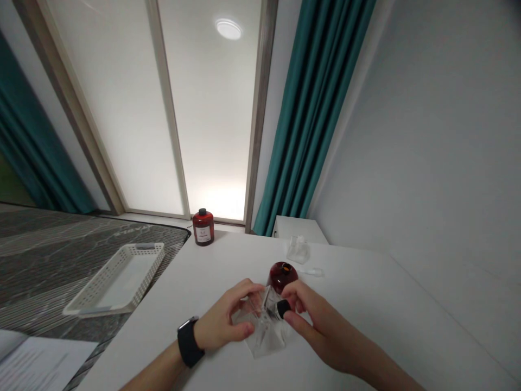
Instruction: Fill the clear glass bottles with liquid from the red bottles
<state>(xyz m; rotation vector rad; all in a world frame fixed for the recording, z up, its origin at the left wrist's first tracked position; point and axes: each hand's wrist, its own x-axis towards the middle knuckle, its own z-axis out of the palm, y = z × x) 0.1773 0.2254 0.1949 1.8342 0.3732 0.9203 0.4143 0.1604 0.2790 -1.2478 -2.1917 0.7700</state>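
My left hand [228,315], with a black watch at the wrist, is closed around a clear plastic bag [264,339]. Between thumb and fingers, my right hand [311,323] pinches a black cap [283,309] at the bag's right side; whether the cap is partly in the bag I cannot tell. Just behind both hands stands a dark red-brown bottle [282,276] without a cap, its neck open at the top. Its lower part is hidden by the hands and the bag.
A capped amber bottle with a white label [203,228] stands at the table's far left. Crumpled clear plastic [298,250] and a small clear piece [312,272] lie behind the open bottle. To the left are a white perforated basket [118,279] and printed paper [44,364].
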